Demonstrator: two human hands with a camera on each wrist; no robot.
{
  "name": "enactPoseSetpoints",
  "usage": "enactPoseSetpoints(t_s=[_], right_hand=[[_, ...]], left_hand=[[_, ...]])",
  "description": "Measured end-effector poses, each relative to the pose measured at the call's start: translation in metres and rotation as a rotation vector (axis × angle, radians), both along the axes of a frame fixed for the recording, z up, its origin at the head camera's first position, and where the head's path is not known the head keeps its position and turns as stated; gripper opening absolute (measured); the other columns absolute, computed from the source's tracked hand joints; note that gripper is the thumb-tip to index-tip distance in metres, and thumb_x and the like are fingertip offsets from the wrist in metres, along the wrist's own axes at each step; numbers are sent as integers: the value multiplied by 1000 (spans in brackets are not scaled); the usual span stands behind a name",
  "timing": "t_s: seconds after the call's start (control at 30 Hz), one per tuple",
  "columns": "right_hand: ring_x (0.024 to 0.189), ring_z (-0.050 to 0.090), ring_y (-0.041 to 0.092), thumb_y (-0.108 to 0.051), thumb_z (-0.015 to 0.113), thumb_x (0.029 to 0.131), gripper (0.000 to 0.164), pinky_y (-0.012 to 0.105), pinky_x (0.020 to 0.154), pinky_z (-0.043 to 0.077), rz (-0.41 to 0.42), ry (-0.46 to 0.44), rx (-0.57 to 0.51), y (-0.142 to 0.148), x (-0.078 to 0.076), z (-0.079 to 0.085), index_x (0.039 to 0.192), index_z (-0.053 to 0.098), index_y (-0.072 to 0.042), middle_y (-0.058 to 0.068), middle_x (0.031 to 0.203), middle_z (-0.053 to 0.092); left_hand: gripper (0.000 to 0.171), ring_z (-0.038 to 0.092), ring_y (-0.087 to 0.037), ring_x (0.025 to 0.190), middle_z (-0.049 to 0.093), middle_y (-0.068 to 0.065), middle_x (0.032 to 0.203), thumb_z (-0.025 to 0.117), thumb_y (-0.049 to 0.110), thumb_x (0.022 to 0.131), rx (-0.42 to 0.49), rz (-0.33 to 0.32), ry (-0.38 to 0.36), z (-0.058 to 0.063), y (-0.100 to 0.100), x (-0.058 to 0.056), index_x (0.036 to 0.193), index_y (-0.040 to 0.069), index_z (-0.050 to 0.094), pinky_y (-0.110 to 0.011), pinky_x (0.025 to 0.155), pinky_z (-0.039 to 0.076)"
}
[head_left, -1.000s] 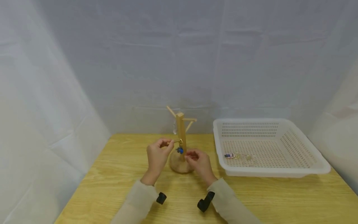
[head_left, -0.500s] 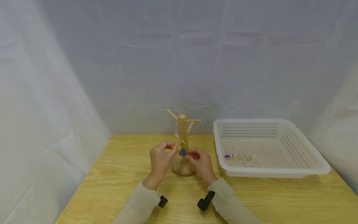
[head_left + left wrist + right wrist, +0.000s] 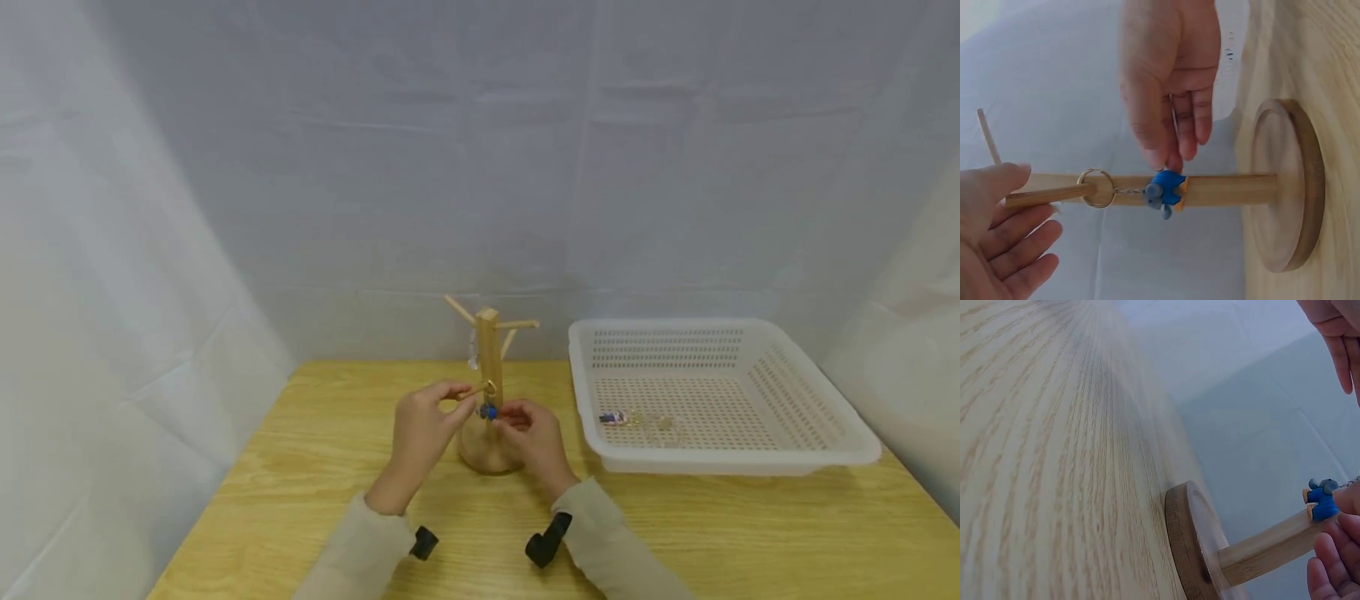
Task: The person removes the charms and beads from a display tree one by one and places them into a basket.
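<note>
A wooden stand has a square post (image 3: 490,354), several pegs and a round base (image 3: 1297,187). My left hand (image 3: 423,425) pinches one lower peg (image 3: 1044,197) between thumb and fingers. Around that peg, close to the post, hangs the metal ring (image 3: 1099,187) of a keychain. Its short chain leads to a small figure (image 3: 1166,189) with a grey animal head, blue body and orange feet. My right hand (image 3: 538,437) pinches the edge of the figure with thumb and index fingertips, its other fingers loosely bent. In the right wrist view the thumb partly covers the figure.
A white perforated plastic basket (image 3: 723,457) stands on the right of the wooden table (image 3: 300,467). Inside it lie a purple-and-white charm (image 3: 613,418) and gold-coloured pieces. A clear charm (image 3: 473,362) hangs from the stand's far left peg. White cloth surrounds the table.
The stand has shifted slightly right and toward me, with my left hand on its peg. The keychain figure sits a little lower, and my right fingertips are now at it.
</note>
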State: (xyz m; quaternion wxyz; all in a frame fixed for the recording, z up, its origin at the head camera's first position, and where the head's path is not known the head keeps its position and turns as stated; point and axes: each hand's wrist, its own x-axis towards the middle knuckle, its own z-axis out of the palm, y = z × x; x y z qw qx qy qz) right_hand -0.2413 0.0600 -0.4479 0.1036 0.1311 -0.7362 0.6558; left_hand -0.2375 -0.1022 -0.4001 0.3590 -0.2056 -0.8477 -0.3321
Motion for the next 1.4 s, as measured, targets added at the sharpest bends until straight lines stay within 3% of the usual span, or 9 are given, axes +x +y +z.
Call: enactPoseSetpoints(t_s=[0.2, 0.33, 0.5, 0.67, 0.73, 0.87, 1.07, 1.27, 1.4], right_hand=[[79, 63, 29, 5, 70, 80, 18, 20, 69, 52, -22, 12, -3, -1, 1, -1, 96, 65, 12, 24, 90, 66], [80, 63, 30, 6, 70, 80, 19, 21, 69, 53, -18, 22, -3, -1, 0, -1, 96, 64, 13, 25, 90, 66], [80, 63, 32, 6, 70, 79, 18, 22, 69, 53, -21, 38, 9, -1, -1, 1, 96, 64, 13, 25, 90, 65], [76, 63, 22, 2, 72, 79, 18, 22, 67, 53, -25, 55, 0, -1, -18, -23, 94, 66, 9, 19, 86, 67], [74, 62, 17, 0, 73, 79, 18, 22, 67, 53, -32, 63, 2, -2, -24, -33, 93, 67, 7, 16, 85, 67], [74, 61, 14, 2, 73, 79, 17, 21, 67, 53, -35, 51, 0, -4, -23, -32, 93, 67, 6, 17, 85, 67], [76, 61, 22, 7, 69, 79, 16, 20, 66, 52, -16, 28, 2, -3, -7, -11, 94, 64, 12, 22, 86, 65], [76, 62, 27, 6, 68, 81, 15, 21, 66, 52, -20, 35, 19, -1, 1, -2, 94, 65, 12, 23, 86, 65], [77, 62, 27, 6, 68, 81, 16, 21, 67, 52, -16, 29, 17, -1, 1, -4, 94, 65, 12, 24, 87, 65]], left_hand=[[25, 70, -20, 78, 73, -7, 88, 78, 24, 78, -50, -43, -84, 10, -7, 0, 93, 5, 75, -32, 65, 57], [27, 70, -24, 82, 73, -9, 91, 76, 26, 80, -17, -33, -120, 23, -12, -6, 94, 4, 74, -36, 68, 57], [30, 69, -26, 87, 72, -11, 95, 73, 29, 83, 74, -48, -151, 41, -22, -25, 98, 3, 73, -40, 76, 57], [34, 68, -22, 91, 70, -10, 104, 72, 31, 84, 217, -84, -193, 54, -36, -51, 107, 6, 70, -35, 78, 56], [35, 66, -21, 95, 69, -11, 109, 72, 28, 85, 260, -128, -223, 59, -41, -62, 112, 6, 68, -32, 80, 55], [39, 62, -22, 106, 65, -12, 118, 70, 25, 86, 295, -228, -314, 71, -46, -79, 120, 7, 64, -32, 88, 52], [45, 55, -22, 116, 57, -15, 129, 65, 21, 90, 228, -378, -459, 79, -48, -101, 130, 2, 56, -39, 94, 48], [44, 60, -19, 107, 57, -22, 126, 64, 14, 91, 305, -538, -593, 80, -43, -110, 128, -7, 52, -30, 91, 51], [39, 64, -15, 100, 65, -15, 114, 62, 6, 91, 363, -595, -623, 80, -42, -112, 123, -14, 52, -27, 85, 54]])
